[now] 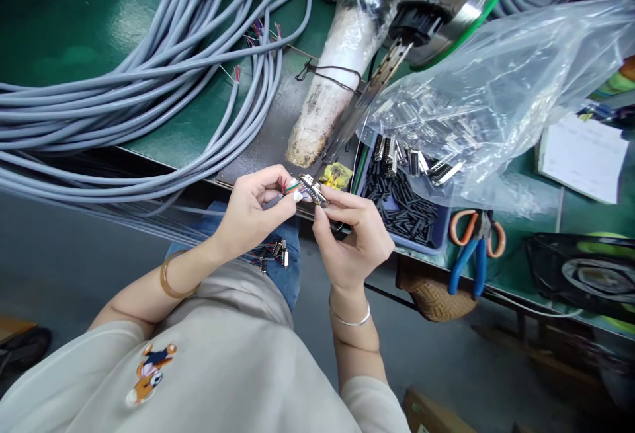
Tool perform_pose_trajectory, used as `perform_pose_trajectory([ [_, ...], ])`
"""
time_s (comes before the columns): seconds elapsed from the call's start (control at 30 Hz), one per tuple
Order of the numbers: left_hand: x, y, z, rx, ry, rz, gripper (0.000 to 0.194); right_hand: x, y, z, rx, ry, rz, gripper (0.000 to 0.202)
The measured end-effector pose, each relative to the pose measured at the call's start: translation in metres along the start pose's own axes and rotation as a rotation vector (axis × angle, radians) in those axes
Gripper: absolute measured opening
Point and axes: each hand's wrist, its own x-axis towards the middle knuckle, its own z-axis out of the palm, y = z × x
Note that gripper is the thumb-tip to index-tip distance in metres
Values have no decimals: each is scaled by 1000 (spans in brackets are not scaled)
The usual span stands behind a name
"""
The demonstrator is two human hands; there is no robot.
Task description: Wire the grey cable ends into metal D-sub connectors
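Note:
My left hand pinches the thin coloured wires at a cable's end, with white covers on its fingertips. My right hand grips a small metal connector between thumb and fingers, right beside those wires. Whether wires and connector are joined is too small to tell. Just behind the connector lies a yellow sponge. Above it slants a white-wrapped holder, next to a perforated metal soldering tool. More wired connectors rest on my lap.
Grey cables cover the bench's left side. A blue tray holds black sleeves and connectors, partly under a clear plastic bag. Orange-handled pliers and blue-handled cutters lie at the front edge, near a black fan-like object and papers.

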Motion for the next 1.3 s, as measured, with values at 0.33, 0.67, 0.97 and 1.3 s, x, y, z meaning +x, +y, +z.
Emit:
perform_pose_trajectory([
  [0.33, 4, 1, 2, 30, 22, 8, 15, 4, 4, 0, -12, -21, 0, 17],
  [0.67, 8, 6, -1, 47, -12, -12, 16, 4, -2, 0, -70, 3, -56, 19],
  [0.97, 5, 7, 0, -2, -56, -26, 18, -1, -2, 1, 8, 28, 30, 19],
  [1.3, -1, -1, 7, 164, 127, 113, 13, 2, -1, 5, -57, 16, -58, 21],
])
